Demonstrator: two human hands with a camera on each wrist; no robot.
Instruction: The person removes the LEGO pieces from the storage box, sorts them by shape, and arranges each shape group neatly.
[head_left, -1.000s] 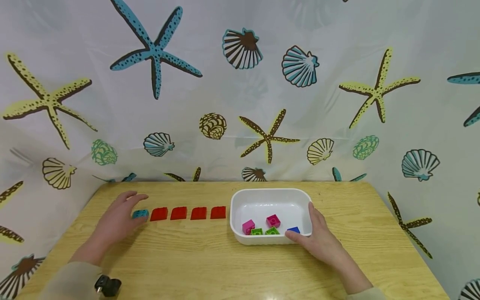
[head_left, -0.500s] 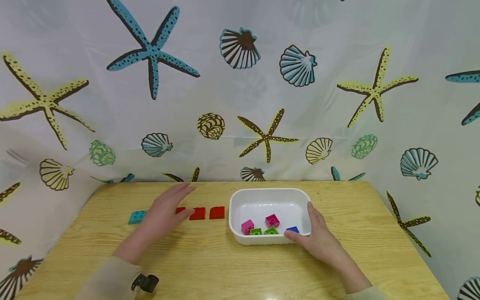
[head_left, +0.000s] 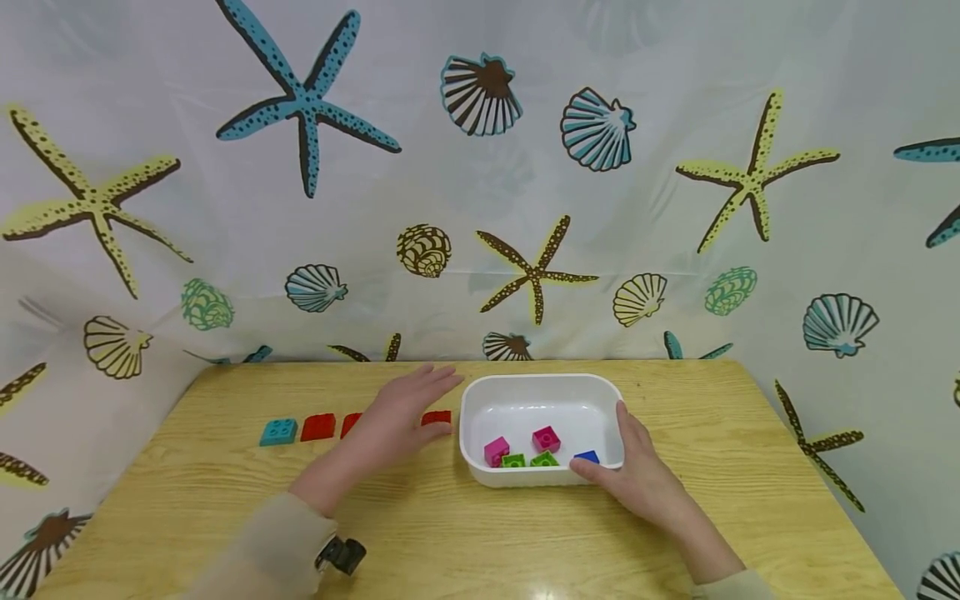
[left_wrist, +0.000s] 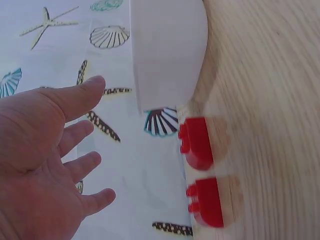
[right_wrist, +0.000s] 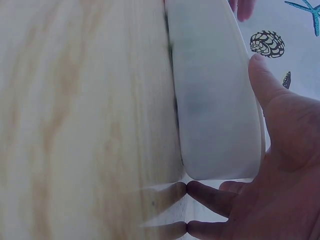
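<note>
My left hand [head_left: 397, 417], fingers spread and holding nothing, is over the row of red bricks, just left of a white plastic bin [head_left: 517, 477]. In the left wrist view, two red bricks [left_wrist: 199, 142] with rounded corners lie beyond the fingers, apart from them. My right hand [head_left: 641, 475] holds the bin by its right end, thumb on the front rim and fingers along the end wall. Inside the bin lie pink bricks [head_left: 547, 439], green bricks [head_left: 544, 459] and a blue brick [head_left: 587, 457] partly behind the thumb. The left hand hides part of the red row.
A teal brick [head_left: 278, 432] lies at the left end of the row, beside a red brick [head_left: 318, 427]. The wooden table [head_left: 480, 542] backs onto a white curtain [head_left: 420, 183] printed with starfish and shells.
My left hand has moved right, from the teal brick along the red bricks towards the bin, uncovering the teal brick. The right hand and bin have stayed put.
</note>
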